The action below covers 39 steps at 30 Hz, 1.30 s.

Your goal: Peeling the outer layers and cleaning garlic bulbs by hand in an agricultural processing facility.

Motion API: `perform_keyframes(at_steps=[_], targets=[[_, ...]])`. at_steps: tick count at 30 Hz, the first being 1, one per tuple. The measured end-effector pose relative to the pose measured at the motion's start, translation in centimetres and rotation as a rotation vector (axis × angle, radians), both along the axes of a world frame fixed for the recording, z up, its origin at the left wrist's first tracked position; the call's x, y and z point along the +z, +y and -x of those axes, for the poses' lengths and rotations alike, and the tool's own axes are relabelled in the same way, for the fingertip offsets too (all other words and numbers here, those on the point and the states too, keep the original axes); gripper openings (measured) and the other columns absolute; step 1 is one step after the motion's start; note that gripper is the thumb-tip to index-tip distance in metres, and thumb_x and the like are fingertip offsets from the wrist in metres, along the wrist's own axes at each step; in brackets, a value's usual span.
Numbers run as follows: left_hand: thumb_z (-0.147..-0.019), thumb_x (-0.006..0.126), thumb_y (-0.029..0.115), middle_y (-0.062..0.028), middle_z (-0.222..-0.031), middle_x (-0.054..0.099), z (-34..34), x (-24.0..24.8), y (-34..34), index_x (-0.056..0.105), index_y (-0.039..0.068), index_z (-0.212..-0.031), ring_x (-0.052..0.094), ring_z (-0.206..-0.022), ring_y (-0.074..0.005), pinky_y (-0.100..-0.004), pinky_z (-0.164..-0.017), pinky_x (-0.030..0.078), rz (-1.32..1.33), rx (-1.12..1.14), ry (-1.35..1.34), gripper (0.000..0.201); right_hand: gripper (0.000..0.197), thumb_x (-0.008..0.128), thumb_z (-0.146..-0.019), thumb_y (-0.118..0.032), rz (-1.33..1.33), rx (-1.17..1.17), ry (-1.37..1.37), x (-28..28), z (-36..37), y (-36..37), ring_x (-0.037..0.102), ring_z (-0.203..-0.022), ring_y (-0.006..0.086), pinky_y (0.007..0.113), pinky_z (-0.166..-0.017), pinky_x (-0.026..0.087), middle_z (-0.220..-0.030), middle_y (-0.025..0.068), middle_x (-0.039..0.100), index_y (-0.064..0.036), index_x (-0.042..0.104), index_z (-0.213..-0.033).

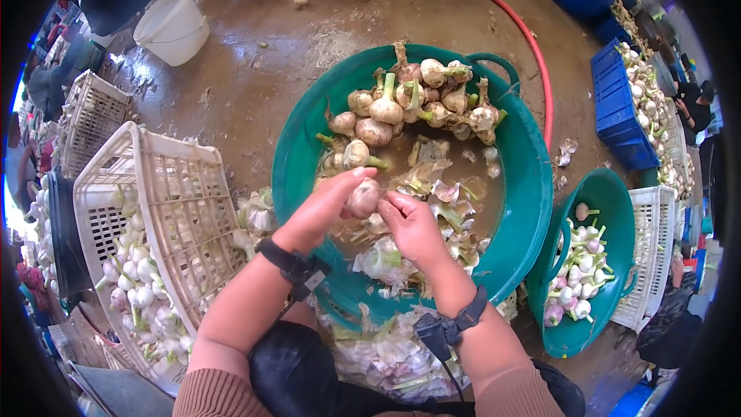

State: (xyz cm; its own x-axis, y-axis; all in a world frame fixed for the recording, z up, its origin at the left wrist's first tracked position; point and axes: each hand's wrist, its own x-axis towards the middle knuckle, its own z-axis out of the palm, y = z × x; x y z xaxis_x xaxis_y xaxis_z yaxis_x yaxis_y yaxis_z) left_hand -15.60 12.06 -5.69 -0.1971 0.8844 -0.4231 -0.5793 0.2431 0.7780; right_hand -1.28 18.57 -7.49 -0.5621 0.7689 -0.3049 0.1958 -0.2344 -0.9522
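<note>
A garlic bulb [363,199] with pinkish skin is held over the near part of a wide green tub [527,185]. My left hand [328,202] grips the bulb from its left side, thumb and fingers closed around it. On its other side, my right hand [411,224] pinches at the bulb's edge with thumb and forefinger; whatever lies between those fingertips is too small to make out. Unpeeled garlic bulbs [386,110] with soil and cut green stems are heaped at the tub's far side. Loose garlic skins [386,262] lie in the tub beneath my hands.
To the left, a white plastic crate [185,208] holds cleaned garlic. A smaller green tub [594,224] with peeled bulbs stands at right, near blue crates [617,116]. Behind run a red hose [532,46] and a white bucket [174,27]. Skins [394,355] pile up near my legs.
</note>
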Motion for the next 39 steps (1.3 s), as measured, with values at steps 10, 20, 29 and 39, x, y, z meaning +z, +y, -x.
perform_keyframes(at_steps=[10, 20, 29, 39], targets=[[-0.066, 0.059, 0.0, -0.0165, -0.106, 0.057, -1.1, 0.2, -0.3, 0.054, 0.005, -0.113, 0.055, -0.097, -0.0329, -0.0367, -0.088, 0.043, -0.52, -0.21, 1.498, 0.048, 0.018, 0.051, -0.087, -0.011, 0.614, -0.01, 0.032, -1.6, -0.9, 2.9, 0.059, -0.073, 0.0137, 0.026, -0.063, 0.047, -0.087, 0.0053, 0.062, -0.0003, 0.058, -0.1], [-0.094, 0.04, 0.023, -0.0065, -0.098, 0.059, -0.2, -0.6, 0.4, 0.051, 0.005, -0.107, 0.059, -0.077, -0.0135, -0.0231, -0.065, 0.05, 0.127, 0.446, -0.534, 0.024, 0.019, 0.049, -0.089, -0.011, -0.462, 0.196, 0.397, 2.9, -3.0, -0.7, 0.054, -0.1, 0.0166, 0.031, -0.084, 0.043, -0.109, 0.0086, 0.058, -0.0056, 0.057, -0.105], [-0.093, 0.037, 0.037, 0.0008, -0.074, 0.057, 1.0, -1.6, -1.2, 0.056, 0.013, -0.096, 0.048, -0.053, -0.0113, -0.021, -0.045, 0.041, 0.144, 0.407, -0.529, 0.031, 0.026, 0.048, -0.081, -0.015, 0.014, -0.357, 0.173, 2.5, -8.6, 5.1, 0.06, -0.083, 0.0226, 0.033, -0.074, 0.048, -0.089, 0.0124, 0.063, 0.0029, 0.057, -0.098], [-0.092, 0.033, 0.048, -0.0029, -0.082, 0.057, -1.0, 1.3, 0.1, 0.052, 0.005, -0.096, 0.05, -0.063, -0.0088, -0.0214, -0.054, 0.041, 0.197, 0.215, 0.23, 0.047, 0.059, 0.032, -0.091, -0.051, 0.823, 0.107, 0.498, 0.1, -1.4, 1.8, 0.059, -0.085, 0.0276, 0.036, -0.066, 0.05, -0.102, 0.0173, 0.057, -0.0063, 0.04, -0.128]])
